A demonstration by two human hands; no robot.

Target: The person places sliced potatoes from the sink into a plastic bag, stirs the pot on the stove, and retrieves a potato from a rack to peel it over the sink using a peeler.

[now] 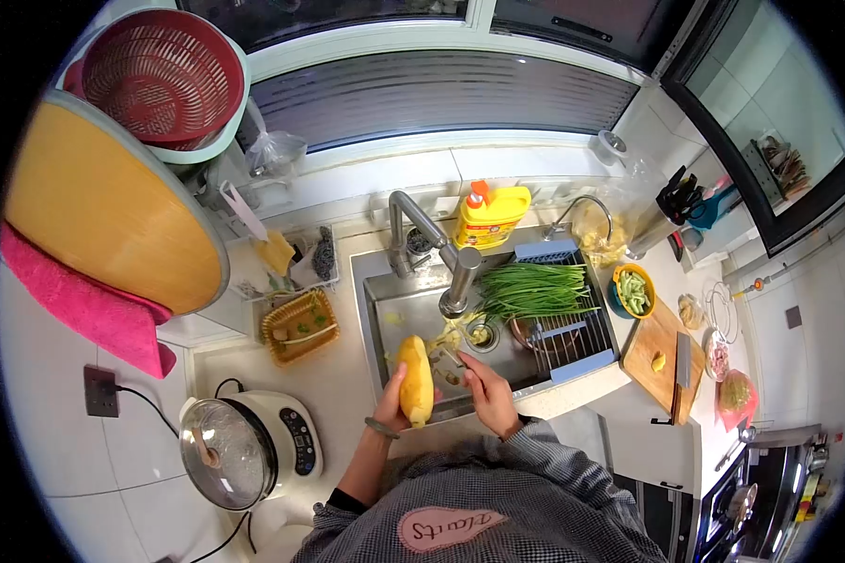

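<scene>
Over the front of the sink (371, 319), my left hand (391, 402) is wrapped round a long, yellow, largely peeled potato (417, 380). Close to its right side, my right hand (491, 399) is closed on a small peeler (459, 361), mostly hidden by the fingers. The peeler's tip seems near the potato, but I cannot tell whether they touch. Pale peelings (453, 336) lie in the basin around the drain (480, 336). The tall grey faucet (422, 220) arches over the basin just beyond both hands.
Green chives (535, 289) lie on the rack (573, 347) at the sink's right. Further right are a bowl of cut green pieces (634, 293) and a cutting board (643, 361) with a cleaver (683, 361). An electric pot (244, 450) and a basket (299, 352) stand left.
</scene>
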